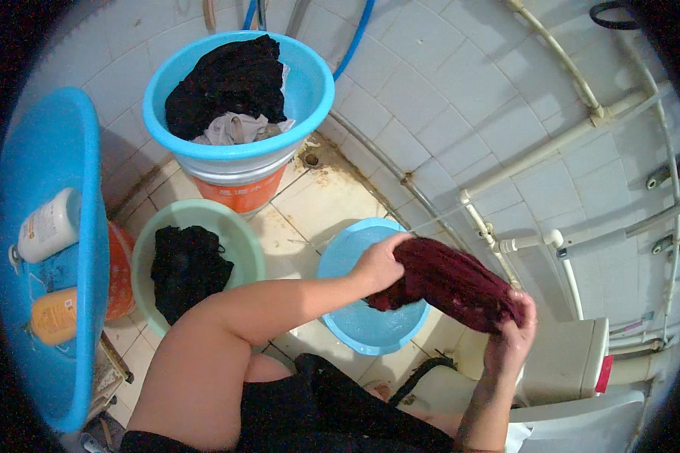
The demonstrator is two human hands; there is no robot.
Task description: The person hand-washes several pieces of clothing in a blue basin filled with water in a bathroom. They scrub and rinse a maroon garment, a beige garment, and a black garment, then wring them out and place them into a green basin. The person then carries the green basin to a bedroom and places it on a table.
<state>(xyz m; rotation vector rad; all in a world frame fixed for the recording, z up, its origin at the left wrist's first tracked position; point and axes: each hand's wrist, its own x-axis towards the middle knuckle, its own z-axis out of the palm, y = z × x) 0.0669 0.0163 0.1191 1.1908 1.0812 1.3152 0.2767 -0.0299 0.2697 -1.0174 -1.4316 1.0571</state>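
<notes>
**Wringing the dark red cloth over the small basin**

I start with the big things. Along my left edge stands the large blue tub (49, 249), tipped up on its side, with a white bottle (47, 226) and an orange bottle (53, 315) resting against it. Ahead, the light blue basin (310, 87) sits on top of an orange bucket (242, 192) and holds black clothing (227, 79) over some pale pieces. Below it the pale green basin (238, 234) holds another black garment (187, 268). White pipes (536, 155) run along the tiled wall on my right.

Now the work itself. The dark red cloth (453, 283) is bunched into a thick roll and held in the air, its left end hanging above the small blue basin (363, 325) on the tiled floor (325, 200). My left hand (378, 264) is closed round the left end of the roll, fingers wrapped over the top. My right hand (510, 340) is clamped round the right end, thumb and fingers fully curled into the fabric. Both grips are tight, with no gap showing.

To do this well, I judge the roll should sit squarely over the small blue basin, since its right half now hangs past the rim and drips there would land on the floor. I would turn the hands in opposite directions, keep the fists near the ends, and lower the roll closer to the basin to cut splashing.
</notes>
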